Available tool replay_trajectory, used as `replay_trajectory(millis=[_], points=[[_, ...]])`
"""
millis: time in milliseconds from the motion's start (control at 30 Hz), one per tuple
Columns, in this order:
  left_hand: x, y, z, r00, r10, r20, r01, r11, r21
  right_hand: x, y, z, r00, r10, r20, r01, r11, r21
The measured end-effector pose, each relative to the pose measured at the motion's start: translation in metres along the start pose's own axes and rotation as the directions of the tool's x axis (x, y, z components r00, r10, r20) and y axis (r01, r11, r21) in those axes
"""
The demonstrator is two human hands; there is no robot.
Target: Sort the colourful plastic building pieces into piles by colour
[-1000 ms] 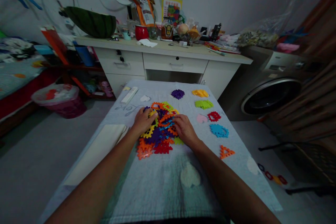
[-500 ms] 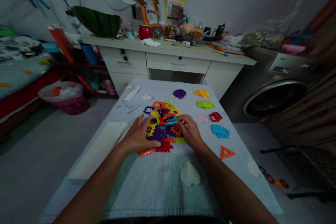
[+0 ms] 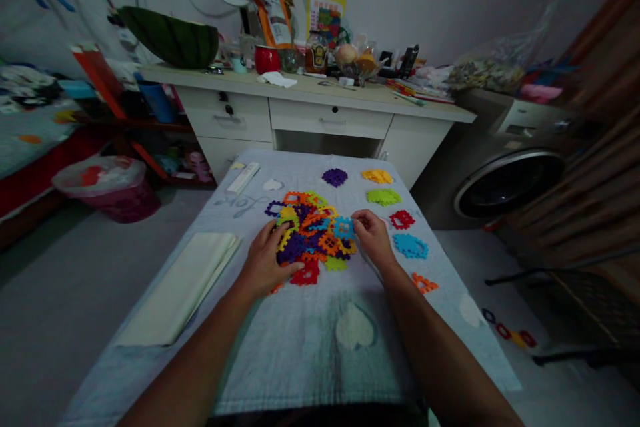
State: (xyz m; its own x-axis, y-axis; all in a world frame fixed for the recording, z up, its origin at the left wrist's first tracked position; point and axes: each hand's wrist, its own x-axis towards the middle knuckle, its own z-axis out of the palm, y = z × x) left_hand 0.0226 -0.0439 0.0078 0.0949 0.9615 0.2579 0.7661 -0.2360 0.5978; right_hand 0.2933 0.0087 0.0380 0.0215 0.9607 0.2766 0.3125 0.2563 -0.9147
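Observation:
A heap of notched plastic building pieces (image 3: 300, 243) in purple, orange, yellow, red, blue and green lies mid-table. My left hand (image 3: 267, 257) rests against the heap's left side, fingers spread and thumb near a red piece (image 3: 306, 273). Pinched in my right hand (image 3: 371, 235) is a light blue square piece (image 3: 343, 227), at the heap's right edge. Sorted by colour to the right and behind are purple pieces (image 3: 335, 177), yellow pieces (image 3: 377, 176), green pieces (image 3: 383, 197), a red piece (image 3: 402, 219), blue pieces (image 3: 411, 245) and an orange triangle (image 3: 424, 283).
A folded cream cloth (image 3: 175, 290) lies on the table's left, with a white narrow box (image 3: 243, 178) behind it. Beyond stands a cluttered white desk (image 3: 300, 90). A washing machine (image 3: 505, 167) is at right, a pink bin (image 3: 107, 190) at left.
My right hand has drawn the light blue square piece from the heap and moved slightly right with it. My left hand stays at the heap. The view has shifted a little.

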Motion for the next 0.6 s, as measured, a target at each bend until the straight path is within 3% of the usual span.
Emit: replay_trajectory(millis=[200,333,433,600], points=[[-0.001,-0.003,-0.003,0.999,0.038,0.002,-0.037,0.997,-0.067,0.018,0.003,-0.081,0.993,0.057,-0.105,-0.081,0.965,-0.248],[-0.002,-0.003,-0.006,0.998,0.057,-0.002,-0.056,0.993,-0.108,0.010,0.016,-0.130,0.983,0.168,-0.072,-0.183,0.909,-0.374],[-0.002,-0.006,-0.006,0.998,0.060,-0.023,-0.063,0.989,-0.132,-0.001,0.025,-0.146,0.980,0.198,-0.022,-0.186,0.870,-0.457],[-0.002,-0.011,-0.006,0.997,0.070,-0.044,-0.075,0.988,-0.131,-0.011,0.030,-0.143,0.979,0.197,0.045,-0.142,0.829,-0.542]])
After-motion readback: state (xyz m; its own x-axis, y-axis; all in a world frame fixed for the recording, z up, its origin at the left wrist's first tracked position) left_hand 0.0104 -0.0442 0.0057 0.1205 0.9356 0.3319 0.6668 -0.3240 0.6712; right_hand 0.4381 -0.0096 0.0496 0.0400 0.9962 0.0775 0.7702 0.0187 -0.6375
